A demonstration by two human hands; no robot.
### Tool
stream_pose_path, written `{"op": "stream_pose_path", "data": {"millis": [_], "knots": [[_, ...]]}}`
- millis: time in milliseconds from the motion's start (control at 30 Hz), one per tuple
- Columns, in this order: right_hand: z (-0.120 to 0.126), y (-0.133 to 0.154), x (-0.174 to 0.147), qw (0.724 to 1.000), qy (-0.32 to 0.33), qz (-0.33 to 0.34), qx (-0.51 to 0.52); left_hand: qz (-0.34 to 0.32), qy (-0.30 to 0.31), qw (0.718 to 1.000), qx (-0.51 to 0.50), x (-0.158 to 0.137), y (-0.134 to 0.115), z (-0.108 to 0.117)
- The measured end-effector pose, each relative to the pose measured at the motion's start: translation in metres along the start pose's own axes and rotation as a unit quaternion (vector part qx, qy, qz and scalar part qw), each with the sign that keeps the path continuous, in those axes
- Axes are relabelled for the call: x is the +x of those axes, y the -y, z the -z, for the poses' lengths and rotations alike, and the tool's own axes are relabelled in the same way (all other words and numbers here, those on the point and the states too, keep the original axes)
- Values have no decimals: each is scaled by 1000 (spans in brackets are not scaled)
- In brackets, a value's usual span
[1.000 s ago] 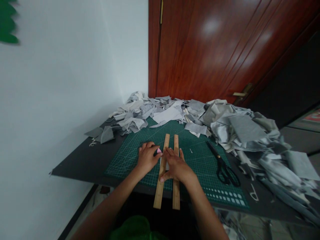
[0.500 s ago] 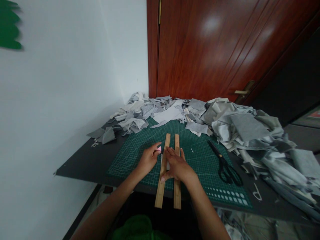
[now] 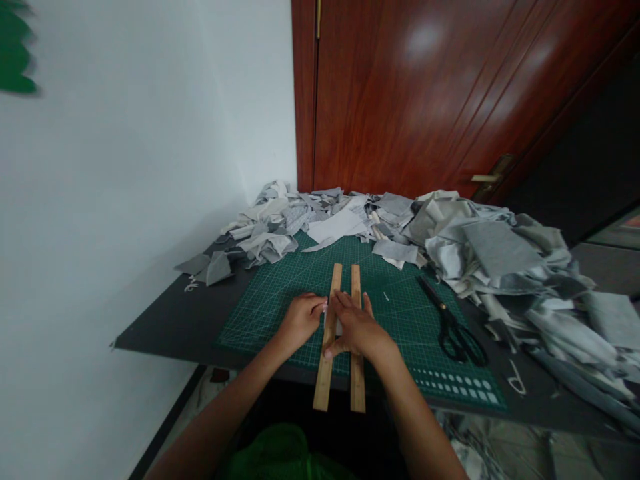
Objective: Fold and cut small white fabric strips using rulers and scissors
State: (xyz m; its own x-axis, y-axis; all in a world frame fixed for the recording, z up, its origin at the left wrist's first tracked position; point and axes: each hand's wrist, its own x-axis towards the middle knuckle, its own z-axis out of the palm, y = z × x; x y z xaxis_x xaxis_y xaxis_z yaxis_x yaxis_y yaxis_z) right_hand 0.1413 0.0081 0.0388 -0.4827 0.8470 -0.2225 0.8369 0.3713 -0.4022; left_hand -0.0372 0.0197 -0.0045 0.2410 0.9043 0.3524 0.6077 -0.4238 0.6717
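Observation:
Two wooden rulers lie lengthwise on the green cutting mat (image 3: 400, 320), their near ends jutting past the table edge. My right hand (image 3: 359, 329) is spread flat across both, its thumb on the left ruler (image 3: 323, 380) and its palm over the right ruler (image 3: 357, 383). A small pale piece of fabric (image 3: 339, 328) shows between and under them, mostly covered. My left hand (image 3: 301, 319) is closed in a pinch on a bit of pink tailor's chalk (image 3: 325, 307), which touches or nearly touches the left ruler's outer edge.
Black-handled scissors (image 3: 453, 330) lie on the mat's right side. A large heap of grey fabric scraps (image 3: 500, 250) covers the right of the table, with more scraps (image 3: 270, 247) along the back. A white thread loop (image 3: 517, 379) lies at right. Wall and door stand behind.
My left hand has moved slightly right, bringing the chalk up to the left ruler's edge. My right hand stays pressed on the rulers. The view has shifted a little.

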Motion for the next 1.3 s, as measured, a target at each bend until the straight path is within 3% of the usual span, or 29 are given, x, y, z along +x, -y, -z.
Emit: {"op": "stream_pose_path", "data": {"millis": [300,1300], "knots": [[4,3,-3,1000,0,2,9,-26,33,999,18,3,-1,1],[0,0,-1,1000,-13,7,9,-58,41,997,31,-10,0,10]]}}
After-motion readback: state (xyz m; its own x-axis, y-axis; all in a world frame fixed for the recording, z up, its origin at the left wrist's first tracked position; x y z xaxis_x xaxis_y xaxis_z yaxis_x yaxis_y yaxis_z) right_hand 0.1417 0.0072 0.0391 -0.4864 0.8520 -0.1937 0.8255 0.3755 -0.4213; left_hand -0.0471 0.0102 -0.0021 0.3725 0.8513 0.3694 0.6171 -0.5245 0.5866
